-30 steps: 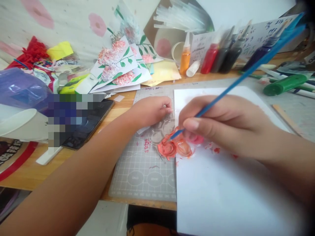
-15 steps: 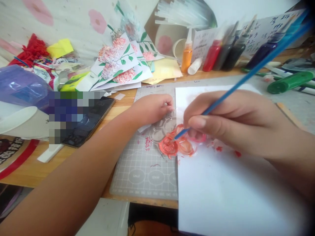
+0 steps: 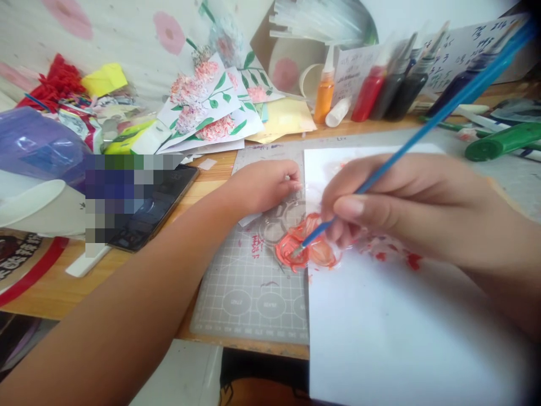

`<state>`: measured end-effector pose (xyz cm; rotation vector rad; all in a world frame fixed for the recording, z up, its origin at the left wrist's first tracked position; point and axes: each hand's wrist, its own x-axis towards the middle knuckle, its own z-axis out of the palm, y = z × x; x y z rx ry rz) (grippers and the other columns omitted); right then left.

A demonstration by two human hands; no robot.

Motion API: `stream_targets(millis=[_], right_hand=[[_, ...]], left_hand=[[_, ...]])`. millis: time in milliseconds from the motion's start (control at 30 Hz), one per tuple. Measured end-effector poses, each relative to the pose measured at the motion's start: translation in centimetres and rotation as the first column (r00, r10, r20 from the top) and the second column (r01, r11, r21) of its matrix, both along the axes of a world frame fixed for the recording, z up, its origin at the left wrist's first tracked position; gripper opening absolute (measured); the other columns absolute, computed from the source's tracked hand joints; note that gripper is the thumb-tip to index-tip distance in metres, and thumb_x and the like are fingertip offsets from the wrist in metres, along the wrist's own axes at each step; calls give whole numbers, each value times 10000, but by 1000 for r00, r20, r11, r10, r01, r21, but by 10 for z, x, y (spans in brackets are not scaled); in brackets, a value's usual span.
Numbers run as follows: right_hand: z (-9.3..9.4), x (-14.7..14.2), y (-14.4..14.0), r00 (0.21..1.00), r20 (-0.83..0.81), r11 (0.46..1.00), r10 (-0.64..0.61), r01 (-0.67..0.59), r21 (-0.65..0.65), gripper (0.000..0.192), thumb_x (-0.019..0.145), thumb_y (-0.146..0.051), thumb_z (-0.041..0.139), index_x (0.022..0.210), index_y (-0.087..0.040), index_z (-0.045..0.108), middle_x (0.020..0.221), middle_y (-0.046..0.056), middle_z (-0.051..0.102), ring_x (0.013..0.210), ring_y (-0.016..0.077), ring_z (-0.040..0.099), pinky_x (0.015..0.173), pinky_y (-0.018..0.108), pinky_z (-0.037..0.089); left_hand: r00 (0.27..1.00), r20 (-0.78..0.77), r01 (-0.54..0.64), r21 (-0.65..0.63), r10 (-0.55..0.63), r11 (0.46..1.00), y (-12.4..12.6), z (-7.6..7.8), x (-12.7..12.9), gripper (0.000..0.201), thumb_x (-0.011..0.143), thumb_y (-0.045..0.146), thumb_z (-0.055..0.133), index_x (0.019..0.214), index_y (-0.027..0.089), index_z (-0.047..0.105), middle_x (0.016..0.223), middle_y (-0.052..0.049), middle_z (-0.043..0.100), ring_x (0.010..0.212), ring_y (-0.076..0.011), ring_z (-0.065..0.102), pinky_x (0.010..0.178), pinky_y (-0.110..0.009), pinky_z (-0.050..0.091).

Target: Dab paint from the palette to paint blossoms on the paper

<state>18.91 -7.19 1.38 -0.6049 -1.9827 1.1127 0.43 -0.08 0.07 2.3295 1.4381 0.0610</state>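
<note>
Head view: your right hand (image 3: 406,208) has its grip clenched on the thin blue-handled paintbrush (image 3: 422,132). The brush's long axis slants from upper right down to lower left, and its tip points into the clear plastic paint palette (image 3: 296,242), in a well smeared with red-orange paint. Your left hand (image 3: 264,183) presses on the palette's far edge, its grip apparently curled on the rim, though the fingertips are hard to make out. The palette sits across the grey gridded cutting mat (image 3: 249,293) and the white paper sheet (image 3: 401,338) on the desk. You appear to be loading paint; next, lift the brush cleanly to the paper.
</note>
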Motion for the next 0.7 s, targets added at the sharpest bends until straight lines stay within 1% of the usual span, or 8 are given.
stream_targets(millis=[100,167,267,367,433,533,600,700], right_hand=[[3,4,5,977,-170,983,-129,104,-149,139,913,-184,537,795,-118,568,650,-34,636,544,53,613,486,135,513],[9,12,10,956,-218,967,-195,149,-207,149,915,-196,519,791,-119,546,620,-17,622,519,83,604,450,184,480],[21,36,18,947,-213,953,-242,189,-238,147,893,-242,555,796,-134,526,604,-20,613,490,83,583,408,180,418],[26,74,17,920,-222,937,-323,278,-212,172,874,-266,611,812,-134,521,646,-6,631,494,67,568,422,167,402],[21,103,14,898,-232,922,-372,329,-205,181,898,-276,592,824,-128,519,674,12,643,507,65,578,451,164,410],[6,142,17,881,-237,906,-410,363,-217,242,860,-322,657,847,-129,512,715,1,633,553,64,591,477,148,453],[-5,161,26,884,-208,897,-420,368,-245,242,924,-335,581,958,-97,553,763,6,592,611,26,551,533,127,477],[-20,178,42,877,-154,865,-456,395,-309,321,968,-363,509,1101,-76,565,892,39,577,756,41,555,668,166,519]], left_hand=[[998,15,55,32,-55,998,-1,-2,-3,268,902,346,423,953,204,644,981,-16,694,932,-206,602,819,-306,450],[998,-14,69,47,-68,997,0,-3,-5,274,901,370,418,951,210,635,926,-20,695,851,-201,608,755,-306,440],[996,-51,79,70,-76,994,3,-5,-8,270,880,394,421,879,210,620,820,-26,678,763,-206,597,668,-305,401],[997,-63,47,44,-44,998,6,-6,-10,286,867,439,420,874,230,615,855,-18,691,787,-207,605,652,-296,375],[997,-59,43,38,-41,998,8,-7,-11,305,872,448,397,893,240,619,835,-9,693,775,-203,602,654,-295,371],[997,-65,36,25,-35,999,10,-9,-12,338,865,482,392,888,238,624,829,-4,693,771,-200,600,667,-292,382],[998,-55,18,6,-17,1000,11,-10,-12,345,859,496,399,903,246,632,834,2,692,781,-203,603,677,-293,391],[999,-31,6,-24,-7,1000,12,-11,-14,367,854,523,396,897,240,626,800,-1,673,719,-194,596,652,-292,398]])
